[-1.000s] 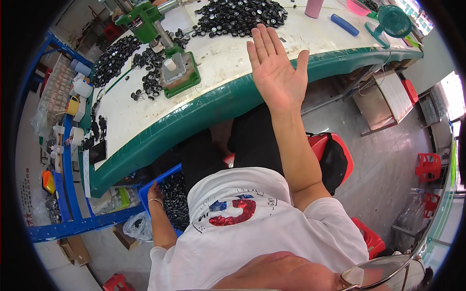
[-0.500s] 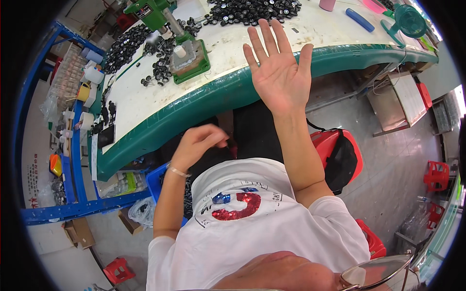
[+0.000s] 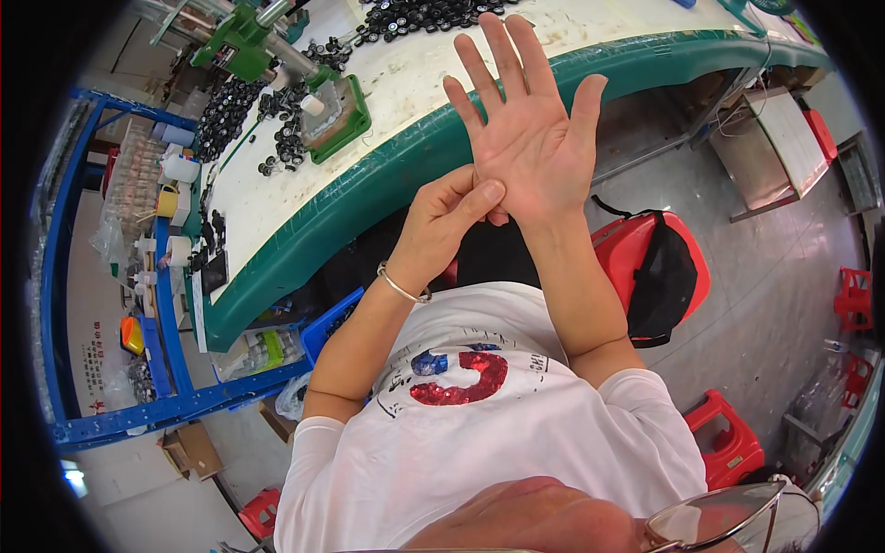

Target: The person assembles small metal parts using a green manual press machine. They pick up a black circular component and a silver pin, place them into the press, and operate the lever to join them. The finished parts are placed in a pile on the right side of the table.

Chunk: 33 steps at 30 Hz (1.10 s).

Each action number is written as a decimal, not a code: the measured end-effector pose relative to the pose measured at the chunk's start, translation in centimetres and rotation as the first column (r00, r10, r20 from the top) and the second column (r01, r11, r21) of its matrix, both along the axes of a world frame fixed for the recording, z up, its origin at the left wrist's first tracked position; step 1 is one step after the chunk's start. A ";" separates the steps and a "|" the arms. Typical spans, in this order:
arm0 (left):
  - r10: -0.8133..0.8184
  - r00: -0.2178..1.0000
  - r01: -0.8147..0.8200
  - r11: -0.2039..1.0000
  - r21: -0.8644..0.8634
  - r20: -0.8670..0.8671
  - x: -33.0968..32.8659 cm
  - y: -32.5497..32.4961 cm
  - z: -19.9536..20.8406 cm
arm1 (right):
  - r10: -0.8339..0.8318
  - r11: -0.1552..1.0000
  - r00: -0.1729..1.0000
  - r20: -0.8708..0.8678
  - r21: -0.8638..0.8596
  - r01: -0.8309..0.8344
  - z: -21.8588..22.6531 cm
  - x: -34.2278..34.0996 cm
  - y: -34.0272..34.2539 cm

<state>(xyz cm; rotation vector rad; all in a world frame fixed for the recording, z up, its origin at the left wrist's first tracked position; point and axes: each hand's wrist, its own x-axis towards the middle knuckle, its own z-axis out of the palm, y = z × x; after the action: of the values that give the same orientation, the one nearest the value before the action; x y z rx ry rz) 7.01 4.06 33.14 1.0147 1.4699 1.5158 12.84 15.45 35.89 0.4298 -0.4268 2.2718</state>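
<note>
My right hand (image 3: 535,147) is raised with its palm toward me, fingers stretched and spread, holding nothing. My left hand (image 3: 452,207), a bracelet (image 3: 403,284) on its wrist, is closed on the little-finger side of my right palm near the wrist. Its thumb lies on the palm; the other fingers are partly hidden behind. Beyond both hands runs the green-edged worktable (image 3: 387,175). A green hand press (image 3: 241,41) stands on it to the left, with piles of small black wheel-like parts (image 3: 415,17) around and behind it.
A red stool (image 3: 696,253) with a black bag (image 3: 659,276) stands to my right, another red stool (image 3: 728,438) nearer. Blue shelving (image 3: 171,405) with bottles and bags is at the left. A blue bin (image 3: 332,323) sits beside my left arm.
My left hand has come up and right from near my lap and taken hold of my right hand's edge. The whole view has shifted slightly.
</note>
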 end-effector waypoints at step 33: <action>0.105 0.976 -0.073 0.983 -0.166 0.193 -2.0 6.8 -2.2 | 0.219 0.676 0.802 -0.555 -0.507 -0.535 -6.8 -3.3 7.2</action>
<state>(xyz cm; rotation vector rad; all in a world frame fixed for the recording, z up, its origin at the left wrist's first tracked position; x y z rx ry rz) 5.06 10.82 30.94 0.6886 1.4812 1.4906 9.54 22.63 29.10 0.7084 0.7671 2.4261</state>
